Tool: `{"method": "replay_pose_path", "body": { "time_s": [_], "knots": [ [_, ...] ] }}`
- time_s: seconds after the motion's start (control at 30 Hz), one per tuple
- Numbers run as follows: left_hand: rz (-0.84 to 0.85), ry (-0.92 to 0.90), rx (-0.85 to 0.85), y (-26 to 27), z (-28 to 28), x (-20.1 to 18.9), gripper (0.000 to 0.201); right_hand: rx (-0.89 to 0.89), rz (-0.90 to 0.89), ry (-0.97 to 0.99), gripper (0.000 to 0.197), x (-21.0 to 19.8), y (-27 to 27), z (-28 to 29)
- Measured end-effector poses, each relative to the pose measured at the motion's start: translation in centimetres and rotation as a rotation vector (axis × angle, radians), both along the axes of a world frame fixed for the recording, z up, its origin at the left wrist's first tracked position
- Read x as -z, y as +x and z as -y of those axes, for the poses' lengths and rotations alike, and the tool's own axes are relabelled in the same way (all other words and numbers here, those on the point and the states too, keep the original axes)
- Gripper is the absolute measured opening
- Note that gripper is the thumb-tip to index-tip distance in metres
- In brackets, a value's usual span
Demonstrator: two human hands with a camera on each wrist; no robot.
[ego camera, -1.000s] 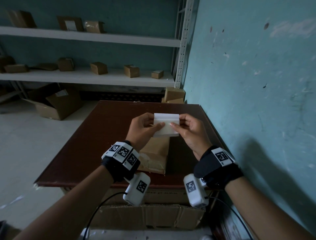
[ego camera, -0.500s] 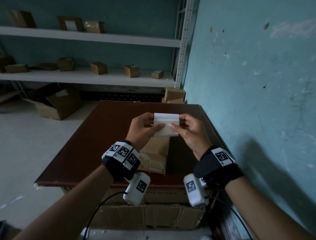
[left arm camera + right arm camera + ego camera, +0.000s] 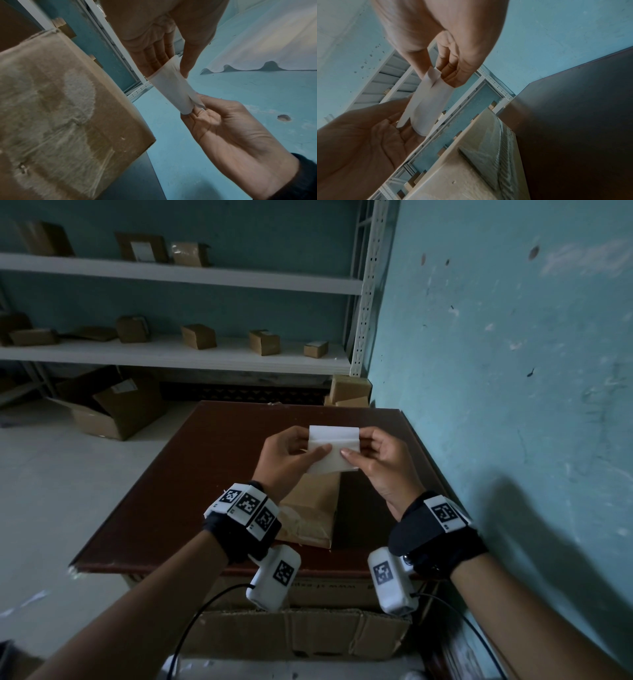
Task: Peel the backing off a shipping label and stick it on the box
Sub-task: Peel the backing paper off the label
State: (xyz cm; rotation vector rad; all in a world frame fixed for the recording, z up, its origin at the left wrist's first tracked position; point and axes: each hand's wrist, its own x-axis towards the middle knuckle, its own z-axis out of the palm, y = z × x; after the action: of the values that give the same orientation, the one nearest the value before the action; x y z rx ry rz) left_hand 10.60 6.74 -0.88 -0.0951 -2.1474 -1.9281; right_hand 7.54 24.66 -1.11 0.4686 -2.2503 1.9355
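Above the brown box on the table, the left hand and right hand each pinch 1 side of the white label between thumb and fingers.

Hands: two, left hand and right hand
White paper shipping label: one
Brown cardboard box on the table: one
Dark brown wooden table: one
White shelf boards: two, upper shelf and lower shelf
Small cardboard boxes on the upper shelf: three
Small cardboard boxes on the lower shelf: four plain ones towards the right; those at the left end are too dim to count
Open cardboard carton on the floor: one
Black wristbands: two
White wrist cameras: two
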Motion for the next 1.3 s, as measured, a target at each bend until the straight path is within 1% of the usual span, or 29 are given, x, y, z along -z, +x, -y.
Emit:
{"method": "replay_pose_path", "body": {
  "time_s": [0.43, 0.67, 1.17, 1.3],
  "knots": [
    [-0.012, 0.007, -0.002, 0.13, -0.04, -0.12, 0.028, -0.014, 0.020, -0.018, 0.029, -0.21, 0.25, 0.01],
    [-0.018, 0.029, 0.017, 0.17, -0.03, -0.11, 0.026, -0.022, 0.023, -0.061, 0.023, -0.28, 0.32, 0.09],
    [-0.019, 0.026, 0.025, -0.01, 0.06, -0.01, 0.030, -0.013, -0.017, -0.002, 0.023, 0.08, 0.06, 0.00],
    [-0.019, 0.040, 0.026, -0.02, -0.06, -0.06, 0.031, -0.009, -0.016, 0.014, 0.027, 0.30, -0.22, -0.03]
  ]
}}
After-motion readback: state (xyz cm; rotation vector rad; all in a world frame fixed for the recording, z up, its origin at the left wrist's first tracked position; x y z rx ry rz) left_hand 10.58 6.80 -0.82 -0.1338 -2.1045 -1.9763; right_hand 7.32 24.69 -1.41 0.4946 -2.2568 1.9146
